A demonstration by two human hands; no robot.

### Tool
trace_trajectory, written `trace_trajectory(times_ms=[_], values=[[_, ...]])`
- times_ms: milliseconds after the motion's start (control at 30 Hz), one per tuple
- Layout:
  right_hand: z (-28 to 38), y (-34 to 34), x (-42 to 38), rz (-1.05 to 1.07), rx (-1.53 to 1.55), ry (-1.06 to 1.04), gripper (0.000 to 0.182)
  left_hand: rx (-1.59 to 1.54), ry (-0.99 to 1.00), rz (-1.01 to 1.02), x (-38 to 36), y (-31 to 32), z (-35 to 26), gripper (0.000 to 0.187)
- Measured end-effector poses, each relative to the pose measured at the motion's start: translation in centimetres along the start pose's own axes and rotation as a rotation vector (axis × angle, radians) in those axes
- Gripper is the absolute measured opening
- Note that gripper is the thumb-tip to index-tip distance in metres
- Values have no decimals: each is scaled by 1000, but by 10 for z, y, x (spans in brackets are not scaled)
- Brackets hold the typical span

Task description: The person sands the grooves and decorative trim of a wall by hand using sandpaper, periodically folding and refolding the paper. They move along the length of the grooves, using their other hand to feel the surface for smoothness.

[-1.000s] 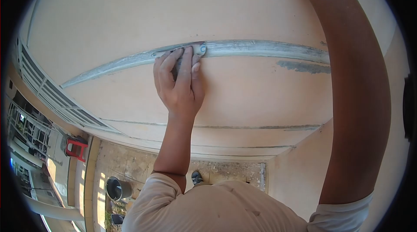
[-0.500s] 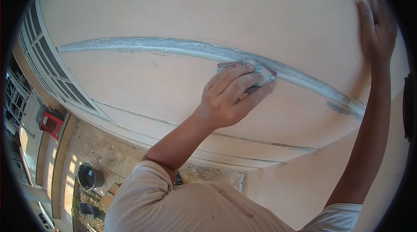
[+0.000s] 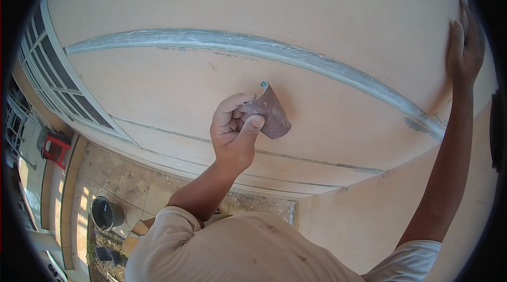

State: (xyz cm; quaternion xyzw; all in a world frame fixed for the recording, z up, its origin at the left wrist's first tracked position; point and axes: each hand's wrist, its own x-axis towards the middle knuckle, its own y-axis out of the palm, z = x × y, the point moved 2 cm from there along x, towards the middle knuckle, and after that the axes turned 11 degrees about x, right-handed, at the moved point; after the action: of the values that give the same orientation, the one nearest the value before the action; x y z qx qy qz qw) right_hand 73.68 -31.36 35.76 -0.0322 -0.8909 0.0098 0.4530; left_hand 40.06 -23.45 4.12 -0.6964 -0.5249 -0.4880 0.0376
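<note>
My left hand [image 3: 235,131] pinches a folded piece of brown sandpaper [image 3: 269,112] between thumb and curled fingers. The sheet is bent into a curve, its brown face towards me, a little in front of the pale wall [image 3: 158,81]. Above it runs a long raised grey-white strip [image 3: 253,44], with streaks along its surface. At the far right, my right hand [image 3: 469,49] rests against the wall with its fingers extended and nothing visible in it.
A barred window [image 3: 63,78] is at the left. Below it are a red plastic stool [image 3: 55,149], a black bucket [image 3: 107,213] and a smaller dark container [image 3: 108,255]. Thin grooves [image 3: 317,165] cross the lower wall, which meets another wall [image 3: 359,224] at the right.
My left hand has drawn the sandpaper away from the strip, down and left, and turned its brown face towards me. My right hand appears slightly lower in view, still at the wall.
</note>
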Motion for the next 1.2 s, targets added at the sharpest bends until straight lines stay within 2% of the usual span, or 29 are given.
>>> trace_trajectory(times_ms=[33,100,167,233,333,400,433,500,533,567,600,667,800,867,900,967,1100,1167,1200], values=[[5,-2,-5,2,4,11,39,9,-7,3,-5,-1,-4,38],[37,-11,-12,-47,14,52,38,-301,-332,10,-12,1,-5,35],[103,-19,-36,-187,264,205,37,-320,-380,36,-22,-4,-4,34],[175,-27,-75,-143,704,322,38,-337,-498,44,-34,-4,-1,35],[263,-29,-112,422,1002,496,47,-304,-568,88,-44,-6,-2,37],[307,-17,-145,376,1638,1090,39,-279,-625,161,-51,-4,-3,37],[313,-19,-158,337,1621,1132,39,-164,-612,195,-53,-3,-4,37],[328,-23,-181,425,1929,1415,31,-42,-632,279,-60,-1,-4,37],[328,-26,-186,383,1926,1489,20,68,-583,307,-63,-1,-2,39],[326,-28,-192,341,1908,1523,20,171,-526,334,-65,0,-1,42],[325,-30,-199,255,1925,1625,17,172,-546,367,-66,5,-1,42],[319,-37,-202,132,1888,1783,20,146,-717,282,-69,14,1,43],[319,-51,-228,44,1759,1782,20,302,-794,342,-73,28,6,42],[321,-59,-232,151,1620,1849,24,350,-798,347,-74,32,9,42],[323,-63,-235,132,1612,1861,24,355,-803,364,-76,31,14,42],[324,-70,-239,174,1424,1726,26,387,-732,365,-80,29,25,40],[314,-83,-237,139,1372,1773,26,353,-764,381,-82,44,26,34],[310,-88,-244,82,1508,2011,26,119,-984,397,-81,50,28,26],[310,-90,-250,37,1489,2014,26,122,-983,436,-80,56,31,26]])
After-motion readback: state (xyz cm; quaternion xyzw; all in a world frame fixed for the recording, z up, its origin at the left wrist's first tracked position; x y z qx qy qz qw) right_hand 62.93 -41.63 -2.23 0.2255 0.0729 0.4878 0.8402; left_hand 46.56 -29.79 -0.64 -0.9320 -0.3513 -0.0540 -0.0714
